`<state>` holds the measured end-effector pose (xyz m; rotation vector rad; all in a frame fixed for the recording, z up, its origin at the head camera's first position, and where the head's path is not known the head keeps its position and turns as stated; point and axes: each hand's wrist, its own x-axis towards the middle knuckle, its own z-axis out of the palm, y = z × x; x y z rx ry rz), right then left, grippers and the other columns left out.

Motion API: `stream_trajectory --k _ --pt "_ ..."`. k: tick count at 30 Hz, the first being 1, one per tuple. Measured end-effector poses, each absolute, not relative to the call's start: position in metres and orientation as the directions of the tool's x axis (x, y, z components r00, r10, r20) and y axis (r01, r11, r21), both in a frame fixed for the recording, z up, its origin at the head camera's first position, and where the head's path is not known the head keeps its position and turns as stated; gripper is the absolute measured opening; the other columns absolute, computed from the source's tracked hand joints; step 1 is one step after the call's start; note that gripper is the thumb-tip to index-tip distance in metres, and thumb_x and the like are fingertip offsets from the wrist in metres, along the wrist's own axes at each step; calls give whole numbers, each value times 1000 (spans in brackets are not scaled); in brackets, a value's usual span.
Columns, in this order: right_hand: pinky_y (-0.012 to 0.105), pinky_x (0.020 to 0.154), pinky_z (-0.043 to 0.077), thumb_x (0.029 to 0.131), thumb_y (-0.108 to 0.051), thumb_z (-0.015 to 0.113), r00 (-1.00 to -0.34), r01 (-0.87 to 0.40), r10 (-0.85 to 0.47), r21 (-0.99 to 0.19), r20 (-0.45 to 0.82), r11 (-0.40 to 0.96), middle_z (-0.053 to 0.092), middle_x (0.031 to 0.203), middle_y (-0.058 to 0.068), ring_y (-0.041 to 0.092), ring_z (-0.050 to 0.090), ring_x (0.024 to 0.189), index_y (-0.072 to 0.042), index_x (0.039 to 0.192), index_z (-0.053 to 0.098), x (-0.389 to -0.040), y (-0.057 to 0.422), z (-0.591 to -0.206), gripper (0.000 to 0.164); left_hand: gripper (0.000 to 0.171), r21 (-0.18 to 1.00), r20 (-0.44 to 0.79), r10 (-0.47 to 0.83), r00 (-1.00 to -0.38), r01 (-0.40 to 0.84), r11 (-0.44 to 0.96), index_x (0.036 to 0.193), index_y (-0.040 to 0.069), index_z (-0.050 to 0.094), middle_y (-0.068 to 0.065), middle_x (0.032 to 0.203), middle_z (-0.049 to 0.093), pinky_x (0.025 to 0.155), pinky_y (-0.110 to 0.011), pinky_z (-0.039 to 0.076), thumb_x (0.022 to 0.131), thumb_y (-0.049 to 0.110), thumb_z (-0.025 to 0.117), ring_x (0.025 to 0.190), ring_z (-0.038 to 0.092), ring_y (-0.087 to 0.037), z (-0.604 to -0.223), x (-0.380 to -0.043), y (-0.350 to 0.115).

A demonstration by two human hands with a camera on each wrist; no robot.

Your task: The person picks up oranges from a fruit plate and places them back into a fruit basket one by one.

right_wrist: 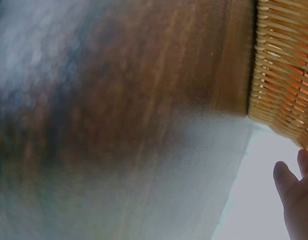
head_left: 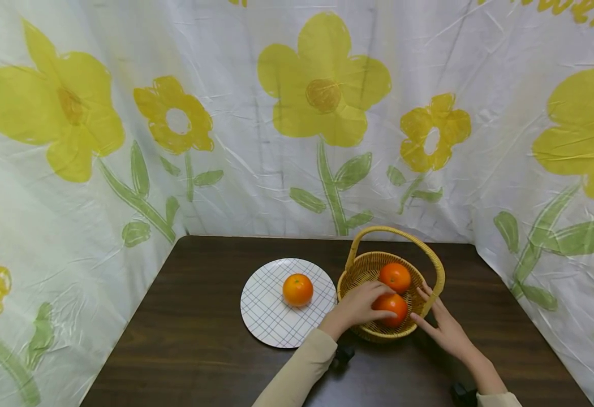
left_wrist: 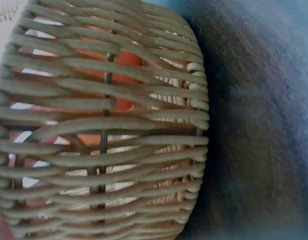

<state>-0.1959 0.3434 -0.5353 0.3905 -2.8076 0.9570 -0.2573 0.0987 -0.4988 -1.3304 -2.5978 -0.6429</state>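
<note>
A woven basket [head_left: 373,333] with an arched handle stands at the right of the table and holds two oranges. My left hand [head_left: 360,305] reaches over its near left rim, fingers and thumb curled round the nearer orange [head_left: 396,307]. Behind that one lies the other orange [head_left: 395,276]. At the basket's right side is my right hand [head_left: 448,330], its fingers spread and fairly straight by the rim and handle base. Through the weave [left_wrist: 109,125] in the left wrist view, orange patches show. The right wrist view has fingers [right_wrist: 285,180] close to the basket wall.
Left of the basket lies a round white plate [head_left: 263,305] with a blue grid pattern, bearing a third orange [head_left: 297,290]. The dark wooden table [head_left: 190,339] carries everything. A white curtain [head_left: 246,186] with yellow flowers hangs behind and along the sides.
</note>
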Motion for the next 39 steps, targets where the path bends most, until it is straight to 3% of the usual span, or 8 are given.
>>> stream_trajectory --k 31,39 --pt "68 87 33 92 -30 57 -957 -281 -181 -582 226 763 9 155 12 49 28 129 -8 146 26 -194 343 -537 66 44 252 465 674 -574 815 521 120 21 60 9 118 60 98 -22 40 83 45 65 112 53 -9 -494 -246 61" --pt "71 86 30 92 -31 57 -962 -269 -183 -597 202 756 9 155 13 49 23 132 -15 148 25 -195 343 -534 66 45 242 485 662 -571 815 526 121 20 60 7 120 59 96 -23 41 84 44 65 112 52 -9 -495 -247 50"
